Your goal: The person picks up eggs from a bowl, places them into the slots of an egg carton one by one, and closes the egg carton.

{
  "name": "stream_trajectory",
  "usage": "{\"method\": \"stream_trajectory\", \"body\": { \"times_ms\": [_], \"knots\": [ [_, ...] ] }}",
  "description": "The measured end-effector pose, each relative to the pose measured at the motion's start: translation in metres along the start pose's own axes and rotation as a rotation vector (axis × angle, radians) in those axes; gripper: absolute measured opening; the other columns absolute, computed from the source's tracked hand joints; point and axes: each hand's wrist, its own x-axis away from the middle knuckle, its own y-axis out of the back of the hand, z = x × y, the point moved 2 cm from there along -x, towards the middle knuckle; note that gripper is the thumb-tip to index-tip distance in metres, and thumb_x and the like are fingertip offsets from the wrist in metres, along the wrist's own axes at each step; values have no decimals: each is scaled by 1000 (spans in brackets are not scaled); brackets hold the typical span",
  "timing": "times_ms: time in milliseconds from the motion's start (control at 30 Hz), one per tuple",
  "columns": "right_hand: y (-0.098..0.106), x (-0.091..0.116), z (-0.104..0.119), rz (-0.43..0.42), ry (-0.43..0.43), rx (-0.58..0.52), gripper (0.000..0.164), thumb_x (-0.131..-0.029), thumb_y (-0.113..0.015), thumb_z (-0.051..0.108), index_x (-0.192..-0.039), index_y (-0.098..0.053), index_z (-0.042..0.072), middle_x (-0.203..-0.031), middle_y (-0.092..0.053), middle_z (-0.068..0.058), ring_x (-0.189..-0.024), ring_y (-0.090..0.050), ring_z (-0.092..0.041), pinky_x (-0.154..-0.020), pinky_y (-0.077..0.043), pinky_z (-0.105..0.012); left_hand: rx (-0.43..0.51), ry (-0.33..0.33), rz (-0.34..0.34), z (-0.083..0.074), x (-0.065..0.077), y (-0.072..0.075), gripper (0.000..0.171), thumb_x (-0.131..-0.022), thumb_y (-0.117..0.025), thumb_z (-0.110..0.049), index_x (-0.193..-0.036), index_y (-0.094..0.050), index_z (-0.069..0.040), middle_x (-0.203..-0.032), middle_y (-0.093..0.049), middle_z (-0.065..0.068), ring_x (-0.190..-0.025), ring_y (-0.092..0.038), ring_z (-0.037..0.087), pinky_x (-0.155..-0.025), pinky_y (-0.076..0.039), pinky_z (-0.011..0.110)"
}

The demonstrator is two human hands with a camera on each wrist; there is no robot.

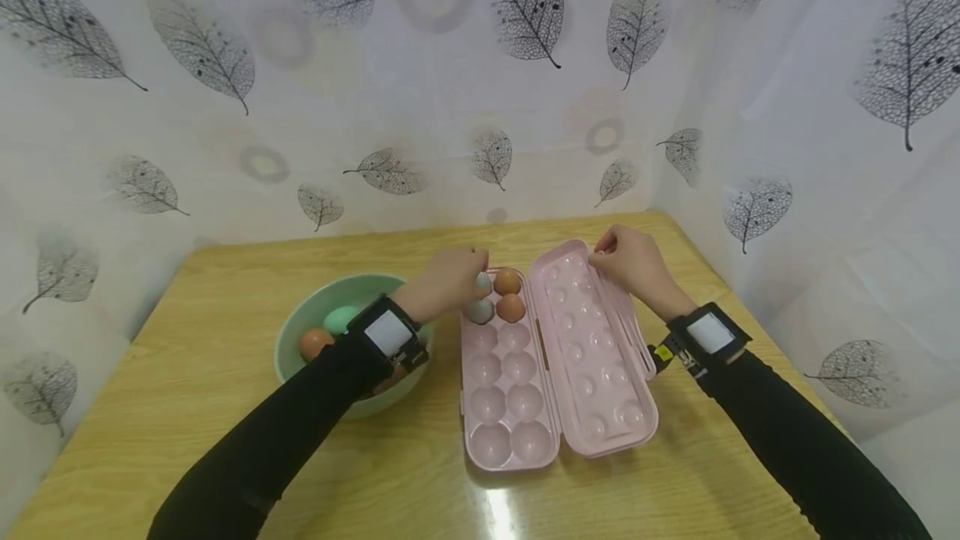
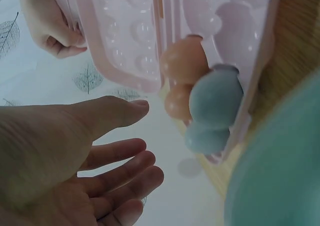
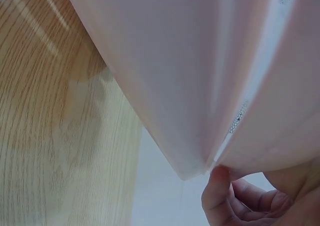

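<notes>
A pink plastic egg box (image 1: pixel 513 390) lies on the table with its lid (image 1: pixel 592 348) swung to the right. Two brown eggs (image 1: pixel 511 307) and two pale blue eggs (image 2: pixel 216 98) sit in its far cups; the nearer cups hold nothing. My left hand (image 1: pixel 446 282) hovers by the pale blue eggs at the far end. In the left wrist view, that hand (image 2: pixel 100 161) has its fingers loosely spread, apart from the eggs. My right hand (image 1: pixel 633 265) pinches the lid's far right edge, and in the right wrist view its fingers (image 3: pixel 219 198) grip the thin pink rim.
A green bowl (image 1: pixel 288 327) stands left of the egg box, partly hidden by my left forearm. Inside are a green egg (image 1: pixel 341 320) and several brown eggs (image 1: pixel 315 343). Leaf-patterned curtain (image 1: pixel 450 90) surrounds the wooden table (image 1: pixel 217 307) at the back and sides.
</notes>
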Motion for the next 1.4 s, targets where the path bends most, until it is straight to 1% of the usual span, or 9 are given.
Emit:
{"method": "stream_trajectory", "body": {
  "times_ms": [133,267,400,500,633,767,967,1167,1400],
  "knots": [
    [1,0,0,-5,10,-7,26,-92,-64,19,-108,-61,-3,-104,-64,-21,-89,-60,-30,-69,-49,-30,3,23,-2,14,11,7,30,-94,-68,-23,-115,-62,-3,-108,-67,12,-94,-61,26,-84,-52,39],
    [1,1,-1,-1,15,-11,26,-92,-64,18,-107,-62,-3,-104,-64,-21,-88,-60,-30,-69,-50,-29,-9,41,-11,28,27,11,33,-93,-71,-24,-116,-62,-1,-112,-67,15,-101,-64,29,-90,-53,42],
    [0,1,-1,-7,21,-7,26,-92,-64,18,-106,-62,-3,-102,-64,-21,-87,-60,-29,-67,-49,-28,3,65,-19,44,43,12,29,-93,-71,-21,-112,-61,-2,-109,-68,15,-100,-65,29,-88,-54,42],
    [0,1,-2,-14,21,-6,26,-91,-65,19,-106,-62,-3,-102,-64,-21,-87,-60,-29,-67,-49,-28,37,84,-30,56,51,11,24,-91,-69,-19,-107,-62,-2,-102,-68,13,-92,-64,27,-83,-54,41],
    [0,0,-2,-12,18,-5,26,-92,-65,19,-106,-62,-3,-102,-64,-21,-87,-60,-29,-68,-49,-29,76,94,-27,71,58,9,20,-90,-67,-19,-100,-62,-3,-93,-66,10,-82,-60,23,-76,-52,38],
    [-1,0,-3,-8,7,-2,26,-92,-65,19,-107,-62,-3,-103,-64,-21,-88,-59,-29,-69,-49,-29,87,89,-18,82,64,9,21,-92,-68,-21,-99,-61,-3,-89,-65,9,-79,-58,22,-71,-51,36],
    [-1,0,-3,-2,-3,2,27,-92,-65,20,-108,-61,-3,-103,-64,-21,-88,-59,-29,-68,-49,-29,77,100,-36,99,78,11,24,-89,-70,-17,-103,-63,1,-94,-67,13,-82,-61,24,-74,-53,40],
    [-1,-1,-3,1,-1,-8,27,-93,-64,19,-108,-61,-3,-103,-63,-21,-88,-59,-29,-68,-49,-29,57,111,-42,118,89,7,23,-86,-70,-16,-100,-63,0,-93,-67,14,-84,-63,27,-79,-55,46],
    [-2,-1,-6,-3,3,-7,27,-92,-64,20,-107,-61,-2,-102,-63,-20,-87,-59,-29,-68,-49,-29,93,172,22,128,99,5,28,-87,-68,-16,-109,-62,2,-100,-68,16,-88,-63,27,-81,-54,46]
  ]
}}
